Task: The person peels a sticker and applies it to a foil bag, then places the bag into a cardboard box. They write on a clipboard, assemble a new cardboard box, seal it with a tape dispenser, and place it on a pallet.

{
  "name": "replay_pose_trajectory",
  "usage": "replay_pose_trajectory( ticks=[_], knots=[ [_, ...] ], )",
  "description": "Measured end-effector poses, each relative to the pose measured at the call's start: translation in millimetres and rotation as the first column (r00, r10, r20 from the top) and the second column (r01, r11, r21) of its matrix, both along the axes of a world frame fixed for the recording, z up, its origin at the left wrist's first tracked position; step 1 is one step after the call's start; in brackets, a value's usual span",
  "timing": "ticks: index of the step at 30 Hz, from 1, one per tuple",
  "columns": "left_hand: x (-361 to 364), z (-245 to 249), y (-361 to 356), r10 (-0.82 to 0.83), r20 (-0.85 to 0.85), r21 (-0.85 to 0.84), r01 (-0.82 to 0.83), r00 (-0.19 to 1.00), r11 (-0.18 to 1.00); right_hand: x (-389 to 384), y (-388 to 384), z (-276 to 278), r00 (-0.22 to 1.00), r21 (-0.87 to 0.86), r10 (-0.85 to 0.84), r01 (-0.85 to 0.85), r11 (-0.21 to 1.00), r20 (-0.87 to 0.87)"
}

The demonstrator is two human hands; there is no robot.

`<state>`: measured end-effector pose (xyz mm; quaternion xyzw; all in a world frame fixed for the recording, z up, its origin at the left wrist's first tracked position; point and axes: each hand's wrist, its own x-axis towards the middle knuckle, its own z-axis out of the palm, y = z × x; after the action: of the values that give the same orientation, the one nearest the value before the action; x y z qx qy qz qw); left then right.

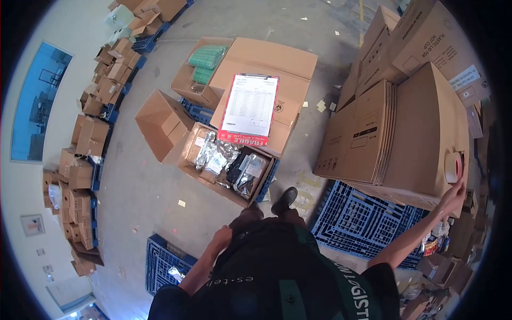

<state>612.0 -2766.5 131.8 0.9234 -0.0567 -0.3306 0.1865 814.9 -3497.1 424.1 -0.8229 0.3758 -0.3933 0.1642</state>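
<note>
At the right, my right hand (453, 198) is closed on a tape roll (453, 167), which lies against the side of a large cardboard box (418, 128). My left hand (221, 238) hangs beside my body near the thigh, its fingers curled and too small to read. In front of me an open box (213, 184) holds silver and black plastic packets (250, 168). A clipboard with a printed sheet (249, 104) lies on a closed carton (298, 69), above red FRAGILE tape.
Folded cartons (357, 133) lean beside the large box on a blue pallet (354, 218). Another blue pallet (162, 264) lies at lower left. An empty open box (162, 125) and one with green wrap (205, 61) stand ahead. Stacked boxes (80, 210) line the left wall.
</note>
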Motion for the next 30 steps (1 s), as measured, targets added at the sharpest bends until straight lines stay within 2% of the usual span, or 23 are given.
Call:
replay_pose_trajectory(
  ticks=[1,2,3,4,5,6,7,8,10,11,13,17,19,20,21,22,23,25,27,29,30],
  knots=[
    [-1.9,-8.9,3.0,-0.117,-0.089,0.035,0.12,0.989,0.992,-3.2,38.6,-18.7,0.966,-0.043,0.143,-0.137,0.99,0.216],
    [5.5,-0.8,-5.6,-0.114,-0.093,0.037,0.118,0.989,0.992,-13.4,59.0,-46.2,0.928,0.107,0.31,-0.336,0.936,0.206],
    [27.5,21.3,-25.9,0.0,-0.071,0.049,0.004,0.997,0.999,-8.1,130.0,-58.7,0.844,0.313,0.389,-0.507,0.803,0.369],
    [38.8,34.1,-36.9,0.108,-0.049,0.058,-0.106,0.993,0.993,-5.1,198.3,-68.6,0.813,0.43,0.452,-0.579,0.693,0.367],
    [39.3,26.2,-34.7,0.101,-0.048,0.057,-0.098,0.994,0.994,-10.4,225.6,-107.4,0.774,0.534,0.614,-0.589,0.607,0.156],
    [41.3,11.6,-30.4,-0.021,0.067,0.047,0.018,0.997,0.999,-17.5,257.4,-135.1,0.728,0.736,0.686,-0.462,0.495,-0.004],
    [42.8,-0.5,-26.4,-0.141,0.183,0.049,0.134,0.973,0.99,-27.2,292.4,-154.4,0.596,0.634,0.802,-0.606,0.481,-0.039],
    [43.7,-6.6,-22.6,-0.147,0.19,0.045,0.141,0.971,0.989,-39.0,314.2,-187.0,0.514,0.646,0.857,-0.642,0.414,-0.039],
    [42.4,-13.1,-11.1,-0.24,0.235,0.092,0.224,0.942,0.97,-62.8,351.3,-211.6,0.41,0.701,0.902,-0.603,0.38,-0.136],
    [43.2,-9.7,-5.0,-0.248,0.24,0.09,0.233,0.939,0.968,-72.2,361.2,-220.1,0.419,0.698,0.898,-0.602,0.388,-0.137],
    [42.6,0.2,7.1,-0.207,0.118,0.093,0.197,0.971,0.976,-87.5,378.2,-231.0,0.422,0.736,0.883,-0.527,0.425,-0.207],
    [24.1,-32.1,48.4,-0.192,0.126,0.113,0.178,0.973,0.978,-93.8,397.1,-232.1,0.427,0.713,0.853,-0.495,0.497,-0.299],
    [19.4,-21.7,58.7,-0.008,0.137,0.013,0.007,0.991,1.0,-89.6,408.7,-235.5,0.431,0.702,0.849,-0.5,0.507,-0.305],
    [19.3,-15.7,66.4,-0.019,0.135,0.01,0.018,0.991,1.0,-82.6,414.1,-234.8,0.435,0.707,0.85,-0.499,0.502,-0.297],
    [20.1,-7.6,72.5,-0.005,0.001,0.012,0.005,1.0,1.0,-73.7,419.4,-235.0,0.445,0.705,0.843,-0.492,0.511,-0.301],
    [19.1,1.5,78.4,0.008,-0.141,0.016,-0.006,0.99,1.0,-67.2,425.7,-235.8,0.425,0.679,0.868,-0.559,0.475,-0.258],
    [23.4,20.4,83.4,-0.001,-0.152,0.014,0.003,0.988,1.0,-59.7,432.4,-236.4,0.398,0.651,0.892,-0.623,0.435,-0.215],
    [43.7,63.0,93.4,-0.079,-0.154,-0.115,0.062,0.985,0.991,-37.9,444.8,-238.6,0.387,0.669,0.89,-0.597,0.442,-0.243],
    [74.8,77.0,101.4,-0.015,-0.15,-0.111,-0.001,0.989,0.994,-5.0,453.5,-241.5,0.365,0.676,0.888,-0.581,0.453,-0.281],
    [131.3,83.8,87.5,0.122,0.041,-0.134,-0.116,0.992,0.984,29.8,457.7,-250.0,0.348,0.688,0.888,-0.566,0.455,-0.301],
    [164.6,71.7,78.1,0.068,0.28,-0.086,-0.046,0.958,0.995,48.0,458.0,-257.6,0.351,0.707,0.9,-0.567,0.424,-0.258]
  ],
)
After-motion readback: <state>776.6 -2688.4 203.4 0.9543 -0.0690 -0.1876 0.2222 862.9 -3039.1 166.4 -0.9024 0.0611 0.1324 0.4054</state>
